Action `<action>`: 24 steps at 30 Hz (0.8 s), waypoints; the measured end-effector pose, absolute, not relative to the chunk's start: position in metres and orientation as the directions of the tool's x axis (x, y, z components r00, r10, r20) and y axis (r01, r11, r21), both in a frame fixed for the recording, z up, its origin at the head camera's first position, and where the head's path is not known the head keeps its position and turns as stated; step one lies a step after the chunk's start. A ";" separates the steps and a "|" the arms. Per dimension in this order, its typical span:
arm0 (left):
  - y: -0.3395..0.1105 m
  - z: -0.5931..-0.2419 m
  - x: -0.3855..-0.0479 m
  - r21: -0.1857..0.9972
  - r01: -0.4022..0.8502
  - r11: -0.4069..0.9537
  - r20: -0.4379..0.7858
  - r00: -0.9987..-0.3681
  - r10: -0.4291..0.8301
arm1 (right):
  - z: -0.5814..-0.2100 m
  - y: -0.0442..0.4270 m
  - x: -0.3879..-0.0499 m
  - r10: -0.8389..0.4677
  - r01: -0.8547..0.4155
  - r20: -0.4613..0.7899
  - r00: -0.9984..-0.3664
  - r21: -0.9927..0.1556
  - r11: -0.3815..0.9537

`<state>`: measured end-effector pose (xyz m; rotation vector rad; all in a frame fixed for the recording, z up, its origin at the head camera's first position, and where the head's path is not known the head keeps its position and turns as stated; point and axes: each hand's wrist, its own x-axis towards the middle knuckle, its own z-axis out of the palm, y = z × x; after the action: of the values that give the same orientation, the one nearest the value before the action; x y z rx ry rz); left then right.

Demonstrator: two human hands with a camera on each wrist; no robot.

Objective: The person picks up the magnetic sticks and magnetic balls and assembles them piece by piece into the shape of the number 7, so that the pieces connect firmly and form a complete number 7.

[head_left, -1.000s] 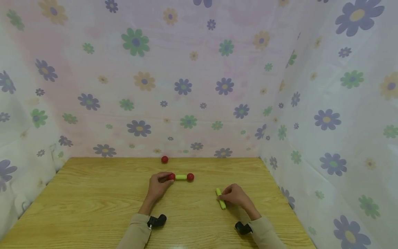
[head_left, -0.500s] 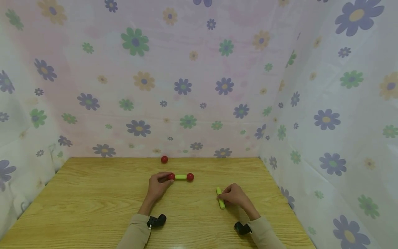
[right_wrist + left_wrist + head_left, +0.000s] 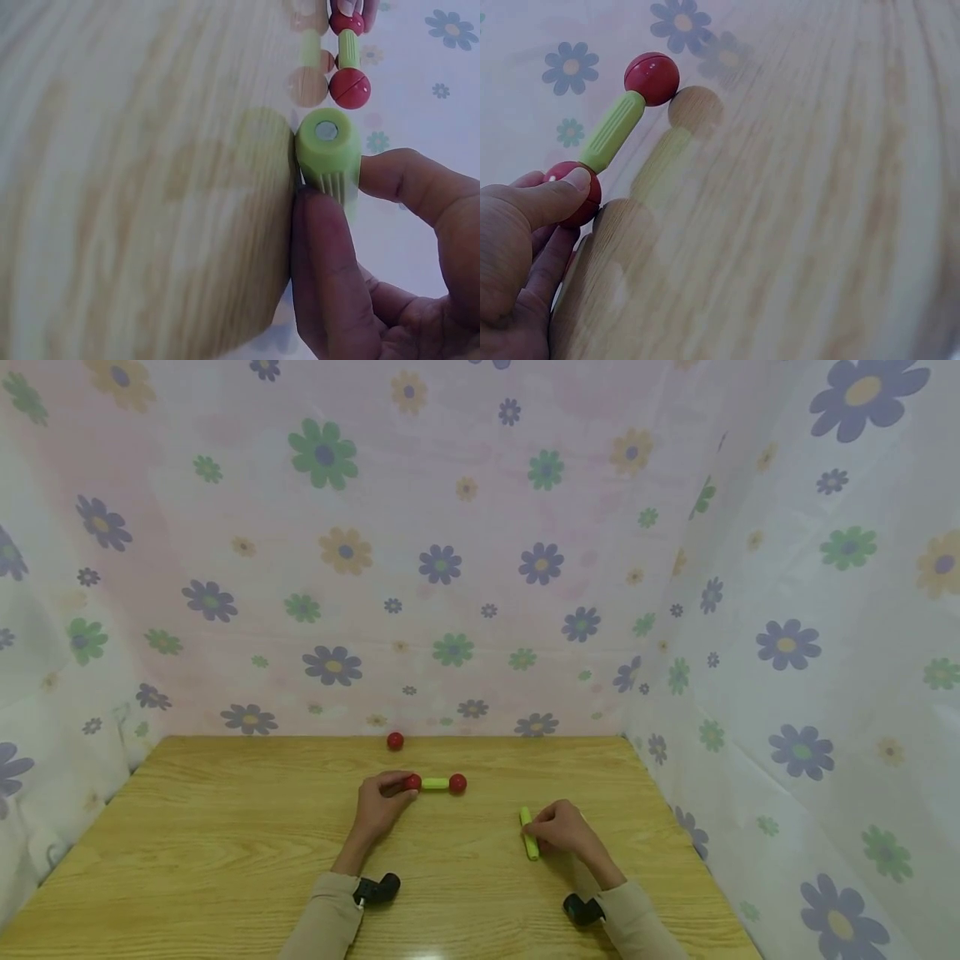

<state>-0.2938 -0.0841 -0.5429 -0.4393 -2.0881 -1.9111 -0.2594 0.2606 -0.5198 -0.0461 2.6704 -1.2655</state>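
My left hand [image 3: 378, 810] pinches the near red ball [image 3: 574, 193] between thumb and fingers. That ball is joined to a short green ribbed stick [image 3: 435, 783], which has another red ball [image 3: 457, 783] on its right end; the piece lies on the table. To the right, my right hand [image 3: 567, 829] pinches a longer green stick [image 3: 529, 835] around its middle, lying slanted on the tabletop. In the right wrist view, a round metal disc shows in the end of this green stick [image 3: 328, 146].
A loose red ball [image 3: 395, 741] sits at the back edge of the wooden table [image 3: 225, 843]. Flower-patterned sheets [image 3: 405, 527] hang behind the table and at its sides. A black wrist camera is strapped at each sleeve.
The green stick in my right hand has turned slightly toward upright in the head view and shifted a little to the left. My left hand keeps its hold on the red ball.
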 end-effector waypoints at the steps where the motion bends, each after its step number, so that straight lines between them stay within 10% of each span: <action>1: -0.084 -0.543 -0.294 0.915 0.396 0.079 0.395 -0.918 0.038 | -0.520 0.261 -0.259 -0.106 0.053 -0.154 -0.982 -0.772 0.633; 24: -0.085 -0.536 -0.290 0.937 0.338 0.084 0.335 -0.941 0.048 | -0.519 0.241 -0.257 -0.295 0.005 -0.188 -0.937 -0.850 0.526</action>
<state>-0.2899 -0.0850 -0.5358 -0.3900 -2.1410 -1.9512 -0.2575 0.2407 -0.5185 -0.2413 2.4609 -1.3724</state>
